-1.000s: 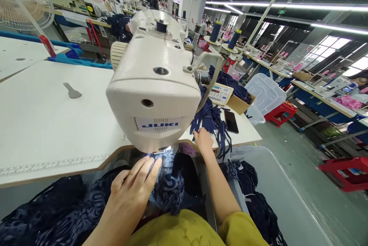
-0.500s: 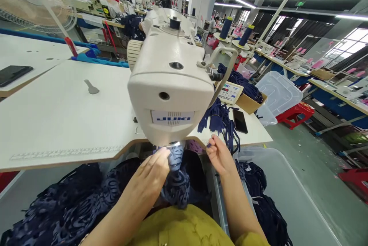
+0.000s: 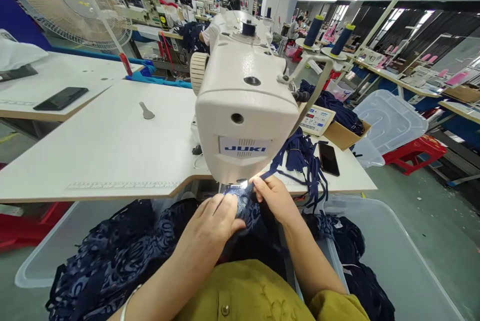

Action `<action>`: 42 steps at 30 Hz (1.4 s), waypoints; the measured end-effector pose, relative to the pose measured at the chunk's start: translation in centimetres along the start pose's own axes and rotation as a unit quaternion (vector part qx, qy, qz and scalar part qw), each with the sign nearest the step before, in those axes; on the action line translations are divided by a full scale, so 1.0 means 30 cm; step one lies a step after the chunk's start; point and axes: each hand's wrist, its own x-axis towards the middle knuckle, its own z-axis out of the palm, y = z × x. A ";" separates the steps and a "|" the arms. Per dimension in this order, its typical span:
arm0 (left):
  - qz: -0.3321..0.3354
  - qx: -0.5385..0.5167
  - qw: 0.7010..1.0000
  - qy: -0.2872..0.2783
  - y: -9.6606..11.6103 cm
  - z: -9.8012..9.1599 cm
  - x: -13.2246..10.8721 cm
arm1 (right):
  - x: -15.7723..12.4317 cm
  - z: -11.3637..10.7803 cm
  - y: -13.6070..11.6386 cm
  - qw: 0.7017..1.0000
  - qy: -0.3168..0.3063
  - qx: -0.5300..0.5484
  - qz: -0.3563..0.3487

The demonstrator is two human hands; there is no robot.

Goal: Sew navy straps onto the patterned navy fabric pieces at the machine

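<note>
A white JUKI sewing machine (image 3: 247, 111) stands in front of me, its head over the table's front edge. Under its lit needle area lies dark blue patterned fabric (image 3: 252, 211). My left hand (image 3: 213, 221) is closed on this fabric from the left, fingers bent over it and thumb toward the right. Just right of the needle area, my right hand (image 3: 275, 198) pinches a narrow navy strip (image 3: 268, 173) between thumb and forefinger. The strip runs up toward a bundle of navy strips (image 3: 300, 153) on the table. The machine head hides the needle itself.
A plastic bin with patterned garments (image 3: 123, 251) is at my left, and another clear bin (image 3: 390, 241) with navy pieces at my right. On the white table (image 3: 112, 146) lie a grey metal piece (image 3: 146, 111) and a phone (image 3: 329, 158). A fan (image 3: 78, 3) stands at back left.
My right hand has moved left to the needle area, with a navy strip now stretched from its fingers. My left hand is slightly lower on the fabric. The view has shifted left.
</note>
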 end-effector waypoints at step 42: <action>0.054 -0.134 0.989 -0.021 -0.039 0.042 -0.028 | 0.014 0.016 0.030 0.998 -0.039 -0.040 0.031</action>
